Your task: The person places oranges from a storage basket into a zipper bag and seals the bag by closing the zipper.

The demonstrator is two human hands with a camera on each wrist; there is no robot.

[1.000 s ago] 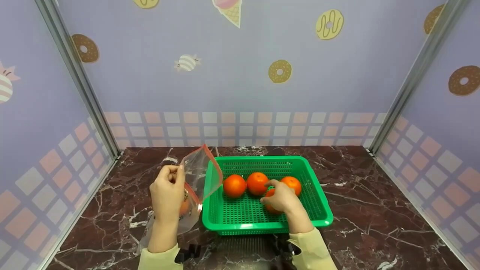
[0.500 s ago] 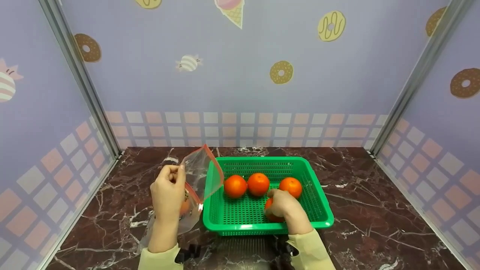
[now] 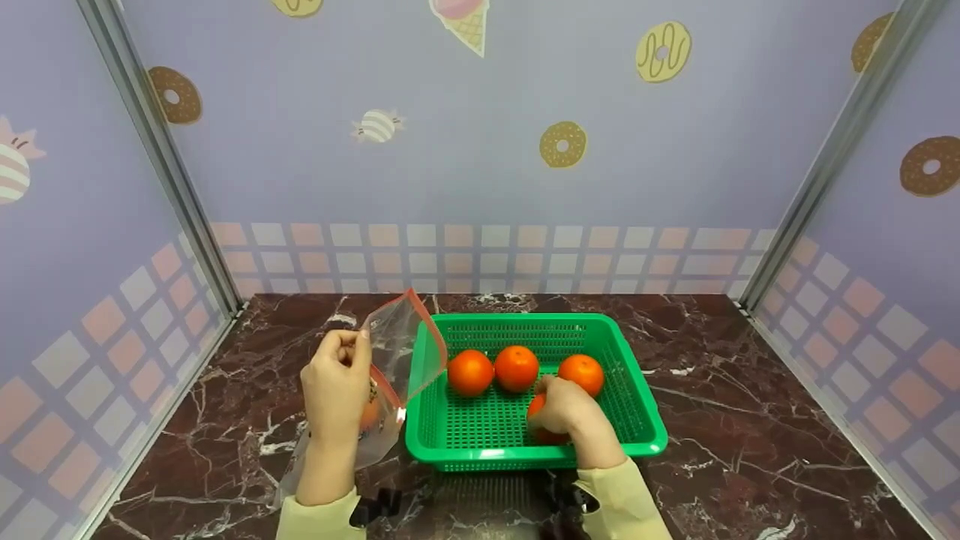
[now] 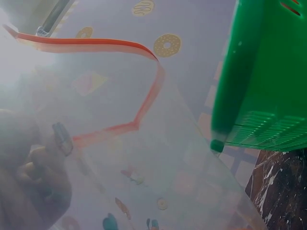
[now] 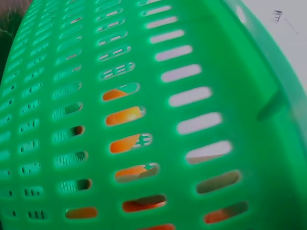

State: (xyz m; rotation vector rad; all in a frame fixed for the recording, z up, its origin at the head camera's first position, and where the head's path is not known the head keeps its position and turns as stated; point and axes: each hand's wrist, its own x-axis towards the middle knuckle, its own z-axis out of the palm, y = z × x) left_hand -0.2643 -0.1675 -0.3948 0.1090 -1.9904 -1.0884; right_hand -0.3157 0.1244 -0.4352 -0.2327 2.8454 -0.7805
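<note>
In the head view my left hand (image 3: 334, 397) pinches a clear zip bag (image 3: 396, 337) by its red-edged mouth, which gapes toward the basket. Through the plastic, low in the bag, an orange (image 3: 369, 415) shows, partly behind my hand. My right hand (image 3: 568, 409) reaches into the green basket (image 3: 645, 394) with its fingers curled over an orange (image 3: 538, 424) near the front right. The hand hides much of that fruit. The left wrist view shows the bag's red seal (image 4: 96, 44) and hazy plastic; the right wrist view looks through the basket's slotted wall (image 5: 158, 110).
Three more oranges lie in the basket: one at the left (image 3: 471, 373), one in the middle (image 3: 517, 368) and one at the right (image 3: 581, 374), just beyond my right hand. The basket stands on a dark marbled table (image 3: 750, 427) between patterned walls (image 3: 480, 187).
My right hand has moved slightly toward the front of the basket, and the orange under it has shifted the same way. The left hand and bag have stayed in place.
</note>
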